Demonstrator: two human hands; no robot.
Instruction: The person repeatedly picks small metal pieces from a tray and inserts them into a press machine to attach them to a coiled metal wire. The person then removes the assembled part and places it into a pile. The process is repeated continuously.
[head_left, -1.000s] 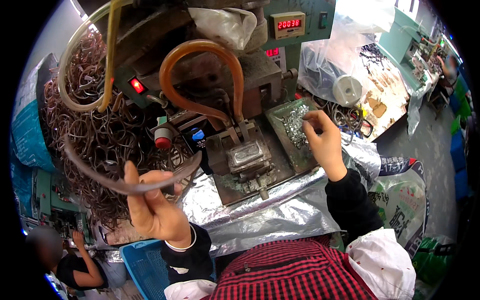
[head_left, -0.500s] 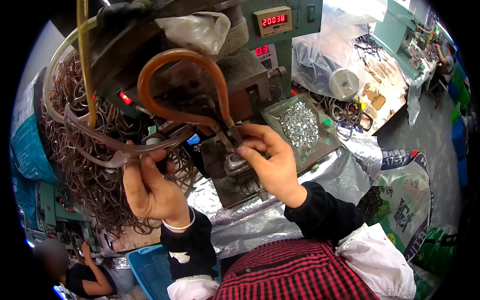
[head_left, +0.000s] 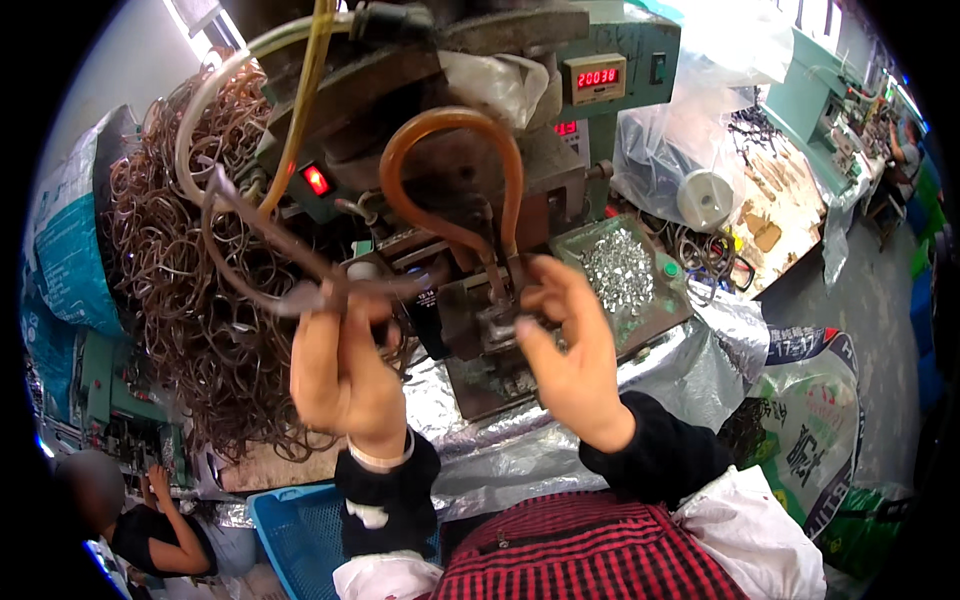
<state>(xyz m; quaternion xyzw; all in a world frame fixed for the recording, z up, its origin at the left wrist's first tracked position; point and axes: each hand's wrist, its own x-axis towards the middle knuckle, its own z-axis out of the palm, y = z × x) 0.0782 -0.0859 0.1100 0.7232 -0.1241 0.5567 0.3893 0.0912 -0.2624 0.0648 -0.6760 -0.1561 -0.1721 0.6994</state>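
My left hand (head_left: 350, 385) is closed on a translucent brownish strap (head_left: 265, 235), which curves up and to the left in a loop and is smeared by motion. My right hand (head_left: 578, 365) has its thumb and fingers apart, with nothing seen between them. It is beside the small metal die (head_left: 498, 325) of a press. Above the die stands an amber tube-like loop (head_left: 450, 118), whose two ends run down to it. Whether my right fingertips touch one end of the loop I cannot tell.
Left of the press lies a big heap of brown loops (head_left: 190, 300). A tray (head_left: 625, 280) of small shiny metal pieces sits to the right. A blue basket (head_left: 290, 530) is below, near my left arm. Another person (head_left: 165, 530) works at the lower left.
My right thumb and fingers have spread apart beside the ends of the amber loop. The view has shifted, so the press appears farther right. My left hand keeps the strap.
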